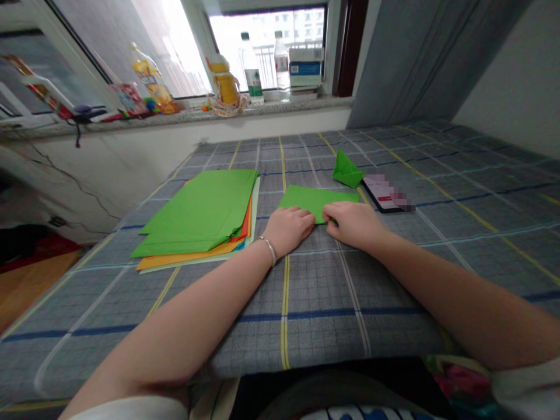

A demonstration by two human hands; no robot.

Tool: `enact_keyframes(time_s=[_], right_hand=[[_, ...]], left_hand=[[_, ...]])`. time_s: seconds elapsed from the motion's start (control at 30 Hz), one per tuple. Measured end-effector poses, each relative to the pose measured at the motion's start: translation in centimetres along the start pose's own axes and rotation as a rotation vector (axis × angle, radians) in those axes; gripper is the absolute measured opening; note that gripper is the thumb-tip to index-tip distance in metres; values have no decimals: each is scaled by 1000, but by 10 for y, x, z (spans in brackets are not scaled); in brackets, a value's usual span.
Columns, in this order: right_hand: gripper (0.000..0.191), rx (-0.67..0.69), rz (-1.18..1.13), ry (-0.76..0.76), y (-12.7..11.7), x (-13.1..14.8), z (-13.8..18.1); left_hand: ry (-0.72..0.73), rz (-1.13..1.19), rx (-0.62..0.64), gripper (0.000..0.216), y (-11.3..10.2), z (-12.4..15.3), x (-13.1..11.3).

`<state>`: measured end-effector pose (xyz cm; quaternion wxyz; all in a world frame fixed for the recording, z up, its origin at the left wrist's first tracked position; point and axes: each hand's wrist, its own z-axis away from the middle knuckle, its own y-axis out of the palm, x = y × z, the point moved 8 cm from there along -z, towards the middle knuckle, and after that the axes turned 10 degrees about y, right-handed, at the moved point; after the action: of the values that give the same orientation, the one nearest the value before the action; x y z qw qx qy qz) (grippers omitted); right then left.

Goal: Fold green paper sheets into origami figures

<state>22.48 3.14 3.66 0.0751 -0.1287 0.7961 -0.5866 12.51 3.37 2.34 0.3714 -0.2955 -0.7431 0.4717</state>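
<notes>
A folded green paper sheet [312, 199] lies flat on the grey plaid bed cover [315, 291]. My left hand [287, 228] rests on its near left edge with fingers curled and pressed down; a thin bracelet circles that wrist. My right hand [353, 223] pinches the near right edge of the same sheet, fingers closed on it. A stack of coloured papers [199, 217], green on top with orange and blue beneath, lies to the left of my hands. A small folded green paper shape [346, 170] sits beyond the sheet.
A phone [387, 193] lies face up to the right of the sheet. The window sill [262, 108] behind holds bottles, a box and packets. A grey curtain [415, 58] hangs at the right. The floor drops off left of the bed.
</notes>
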Motion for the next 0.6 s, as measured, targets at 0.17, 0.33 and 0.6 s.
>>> enact_keyframes(time_s=[0.17, 0.33, 0.6], right_hand=[[7, -20, -79, 45, -6, -10, 2], [6, -26, -107, 80, -12, -24, 2], [5, 16, -24, 95, -22, -41, 0]], left_hand=[[-29, 9, 10, 22, 0, 7, 5], [-112, 21, 28, 22, 3, 11, 17], [-172, 49, 55, 20, 5, 14, 22]])
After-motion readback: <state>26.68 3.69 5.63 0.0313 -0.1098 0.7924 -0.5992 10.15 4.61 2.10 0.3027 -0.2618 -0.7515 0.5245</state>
